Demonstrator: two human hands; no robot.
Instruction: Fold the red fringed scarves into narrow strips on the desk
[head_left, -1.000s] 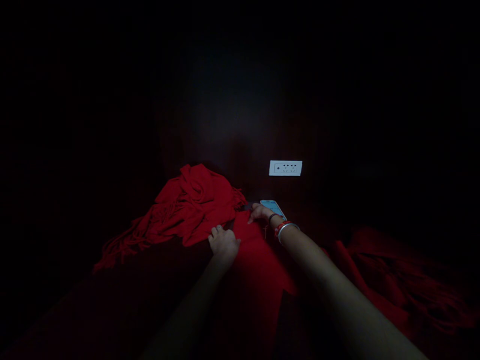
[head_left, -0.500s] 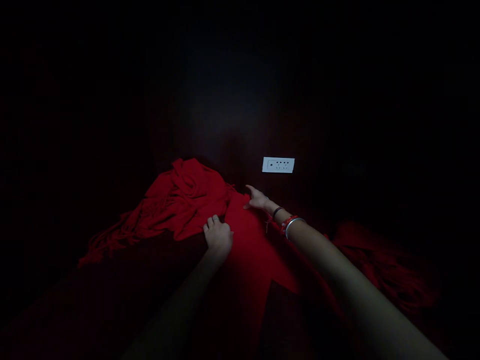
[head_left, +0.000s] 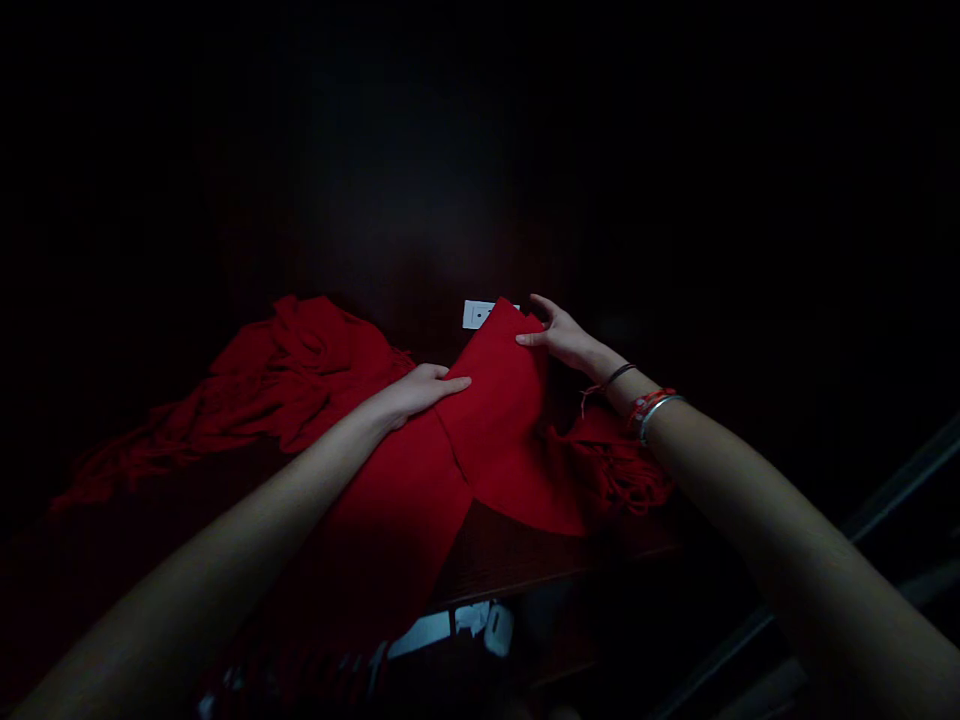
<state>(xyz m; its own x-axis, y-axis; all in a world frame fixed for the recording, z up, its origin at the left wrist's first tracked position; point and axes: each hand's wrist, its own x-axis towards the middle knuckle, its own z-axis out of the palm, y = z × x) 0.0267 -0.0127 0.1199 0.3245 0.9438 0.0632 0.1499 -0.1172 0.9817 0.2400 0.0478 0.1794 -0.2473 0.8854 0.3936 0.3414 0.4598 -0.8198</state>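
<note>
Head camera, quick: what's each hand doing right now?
Left hand: open, flat on the red scarf.
Right hand: closed, pinching the red scarf's raised fold.

A white socket plate shows behind the dark wooden table.

I have the left arm stretched forward from the lower left, bare to the wrist, its forearm slanting up and to the right. The left hand lies flat, palm down, fingers straight and close together, pointing right, thumb tucked alongside. The right arm reaches in from the lower right, longer and further forward than the left. Its wrist is bent slightly and wears a thin dark band, red thread bands and a silver metal bangle. The right hand is raised above the left, well apart from it, thumb pressed toward the fingers in a pinch, index finger arched on top.
</note>
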